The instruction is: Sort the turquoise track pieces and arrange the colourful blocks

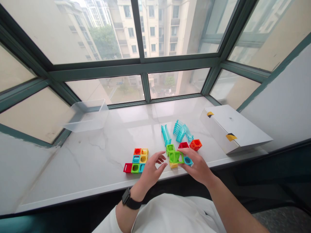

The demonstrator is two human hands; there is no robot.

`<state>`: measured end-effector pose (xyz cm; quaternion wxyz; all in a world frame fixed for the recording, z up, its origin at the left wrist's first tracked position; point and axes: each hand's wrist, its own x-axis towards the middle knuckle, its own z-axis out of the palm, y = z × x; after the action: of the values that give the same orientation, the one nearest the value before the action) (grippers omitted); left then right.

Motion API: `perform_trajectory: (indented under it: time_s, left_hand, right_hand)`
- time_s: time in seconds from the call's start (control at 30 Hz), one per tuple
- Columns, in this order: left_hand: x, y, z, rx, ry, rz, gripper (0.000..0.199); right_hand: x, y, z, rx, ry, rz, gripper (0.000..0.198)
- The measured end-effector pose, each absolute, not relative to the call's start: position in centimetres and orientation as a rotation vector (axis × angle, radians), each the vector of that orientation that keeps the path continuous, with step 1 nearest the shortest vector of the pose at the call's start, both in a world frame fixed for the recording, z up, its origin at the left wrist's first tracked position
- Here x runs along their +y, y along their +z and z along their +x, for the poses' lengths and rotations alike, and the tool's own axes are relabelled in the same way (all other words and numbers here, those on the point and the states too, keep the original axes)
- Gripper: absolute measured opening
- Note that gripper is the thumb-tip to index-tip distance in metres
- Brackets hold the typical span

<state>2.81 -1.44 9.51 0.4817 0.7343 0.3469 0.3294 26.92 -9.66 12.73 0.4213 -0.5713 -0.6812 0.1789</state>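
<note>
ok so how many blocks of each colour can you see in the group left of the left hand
red blocks, one orangish: 2
yellow blocks: 2
blue blocks: 2
green block: 1
total: 7

Bright, diffuse daylight comes through the windows [179,61], leaving soft glare on the glossy sill [121,129]. Buildings [155,19] outside look washed out; the bottom corners sink into shadow.

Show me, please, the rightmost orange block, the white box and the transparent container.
Rightmost orange block [195,145]: head view, on the middle of its visible body.
White box [236,124]: head view, on its top face.
Transparent container [86,126]: head view, on its near wall.
</note>
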Motion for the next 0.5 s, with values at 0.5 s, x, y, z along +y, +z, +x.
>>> perform_trajectory:
  time_s: [0.5]
  left_hand:
    - [4.2, 4.4, 7.2, 0.945, 0.750, 2.060, 0.062]
  right_hand:
    - [-7.4, 11.2, 30.8, -1.561, 0.325, -1.749, 0.048]
